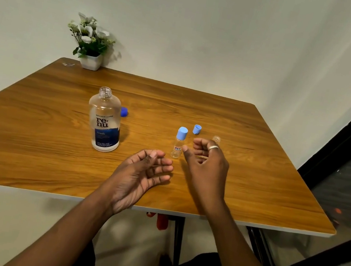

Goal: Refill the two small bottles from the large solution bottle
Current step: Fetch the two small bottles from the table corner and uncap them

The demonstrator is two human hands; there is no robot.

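Both hands empty: left hand [145,169] loose and open, right hand [206,159] half-curled just beside the capped small bottle [179,142]. I'd steady its base, then twist that cap [182,132] off, well right of the large solution bottle [104,121].

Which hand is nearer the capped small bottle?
Right. The right hand has its thumb just beside the capped small bottle, not touching; the left hand hovers open, nearer the viewer and slightly left of it.

The right hand [205,161] hides the uncapped small bottle [216,138] — only its neck shows.

Glossy wood-grain table [256,169], clear plastic bottle [104,121]
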